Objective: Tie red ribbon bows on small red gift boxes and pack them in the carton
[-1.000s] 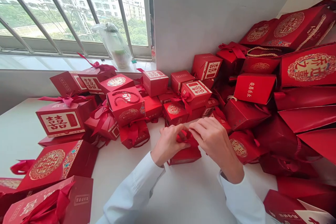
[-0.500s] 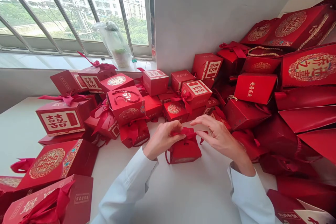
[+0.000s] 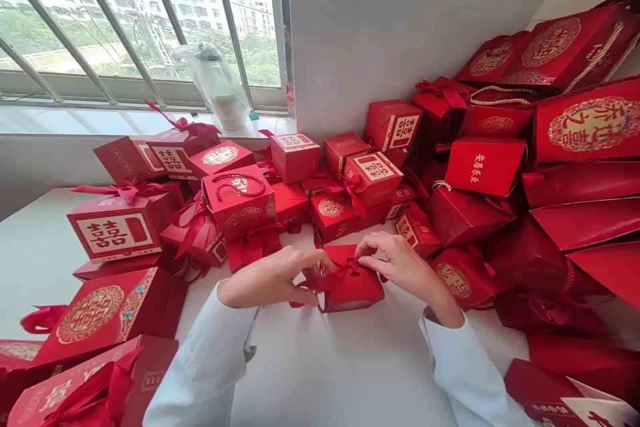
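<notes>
Red gift box on white table, barred window

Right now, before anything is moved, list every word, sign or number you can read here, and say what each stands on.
"囍" on the white label of the left red gift box
"囍" on the white label of the wall-side red gift box
"安居乐业" in gold on the red lidded box
Gold characters on the large red gift bag: too stylised to read surely
Small print elsewhere: too small to read
</notes>
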Tool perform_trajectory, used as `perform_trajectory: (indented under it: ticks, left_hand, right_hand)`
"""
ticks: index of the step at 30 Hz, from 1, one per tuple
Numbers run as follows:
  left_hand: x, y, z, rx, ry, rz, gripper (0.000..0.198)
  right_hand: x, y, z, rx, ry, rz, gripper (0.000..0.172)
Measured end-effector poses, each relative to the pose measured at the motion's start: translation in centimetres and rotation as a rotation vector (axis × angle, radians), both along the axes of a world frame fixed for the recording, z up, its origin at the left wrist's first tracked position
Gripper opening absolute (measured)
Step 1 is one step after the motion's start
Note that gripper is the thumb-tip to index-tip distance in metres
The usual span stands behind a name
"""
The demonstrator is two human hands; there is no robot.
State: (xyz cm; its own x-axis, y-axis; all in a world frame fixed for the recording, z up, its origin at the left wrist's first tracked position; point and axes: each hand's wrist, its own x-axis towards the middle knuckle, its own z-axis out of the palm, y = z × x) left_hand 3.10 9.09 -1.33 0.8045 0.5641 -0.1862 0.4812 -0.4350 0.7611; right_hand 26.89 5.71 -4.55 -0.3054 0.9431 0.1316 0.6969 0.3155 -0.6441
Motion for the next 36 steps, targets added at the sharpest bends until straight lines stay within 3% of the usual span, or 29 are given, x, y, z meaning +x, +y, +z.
perform_trajectory:
  ticks: [2, 6, 10, 17, 25, 28, 32, 36]
  left_hand:
    - [0.0, -0.1, -0.3, -0.04, 0.018, 0.047, 0.032]
    - [1.0, -0.2, -1.1, -0.077, 0.002, 0.132, 0.024]
    - [1.2, -0.1, -1.1, -0.071, 0.062, 0.184, 0.033]
    - [0.9, 0.2, -0.2, -0.012, -0.06, 0.079, 0.031]
    - [5.2, -0.2, -2.4, 0.213, -0.328, 0.035, 0.009]
    - [5.8, 0.1, -3.3, 0.211, -0.354, 0.111, 0.01]
    - [5.8, 0.4, -4.1, 0.082, -0.366, 0.297, 0.016]
    - [5.5, 0.6, -4.4, 0.044, -0.36, 0.326, 0.019]
  right_hand:
    - [0.0, 0.0, 0.0, 0.001, 0.006, -0.008, 0.013]
    - [0.0, -0.1, -0.1, -0.025, 0.024, -0.014, 0.013]
    - [0.2, -0.2, -0.1, -0.076, 0.059, -0.031, 0.014]
    - [0.4, -0.2, 0.0, -0.161, 0.093, -0.054, 0.012]
    - [0.5, 0.4, 0.0, -0.204, 0.217, -0.06, 0.018]
    - [0.8, 0.8, -0.6, -0.2, 0.245, -0.081, 0.02]
    - [1.5, 1.2, -1.5, -0.248, 0.318, -0.056, 0.024]
    - [2.4, 1.2, -1.7, -0.297, 0.358, 0.009, 0.028]
